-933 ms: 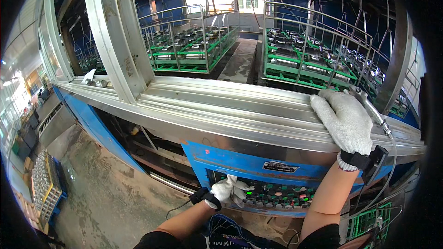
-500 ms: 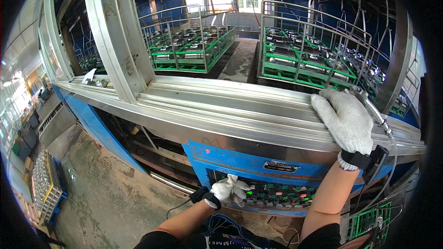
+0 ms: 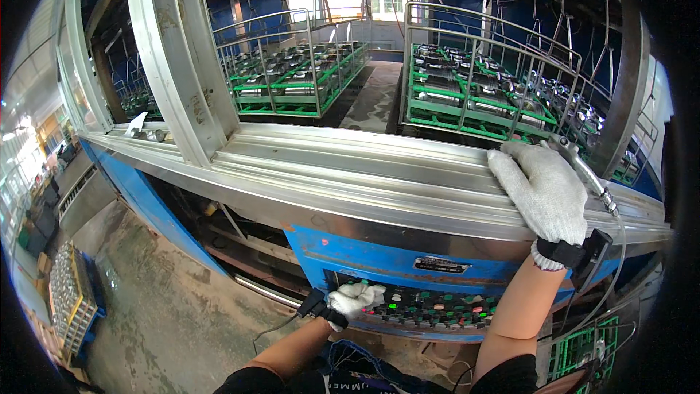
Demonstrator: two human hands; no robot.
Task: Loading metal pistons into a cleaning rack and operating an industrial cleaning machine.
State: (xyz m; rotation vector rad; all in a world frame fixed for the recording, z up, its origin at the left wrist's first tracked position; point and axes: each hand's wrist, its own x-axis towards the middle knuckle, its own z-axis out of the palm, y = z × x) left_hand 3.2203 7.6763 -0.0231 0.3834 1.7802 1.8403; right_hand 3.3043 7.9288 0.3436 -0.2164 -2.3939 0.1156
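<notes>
My right hand (image 3: 543, 190), in a pale knitted glove, lies over the metal sill (image 3: 364, 168) with its fingers reaching toward the far edge. Its thumb is apart from the fingers, whose tips are partly hidden. Beside it on the right lies a metal blow gun (image 3: 580, 166) with a thin hose attached. Lower down, my gloved left hand (image 3: 354, 298) is at the left end of a control panel (image 3: 437, 306) of small coloured buttons and lit green and red lamps. Its fingers stretch rightward over the buttons; whether they press one is not visible.
Beyond the sill, two wire racks, a left one (image 3: 318, 95) and a right one (image 3: 445, 111), hold shiny metal cylindrical parts on green bars. An upright metal post (image 3: 175, 66) stands at left. On the floor, a crate (image 3: 73, 306) holds many small metal parts.
My left hand has shifted slightly left and turned, its fingers now pointing right along the panel. My right hand stays on the sill. The view has shifted slightly.
</notes>
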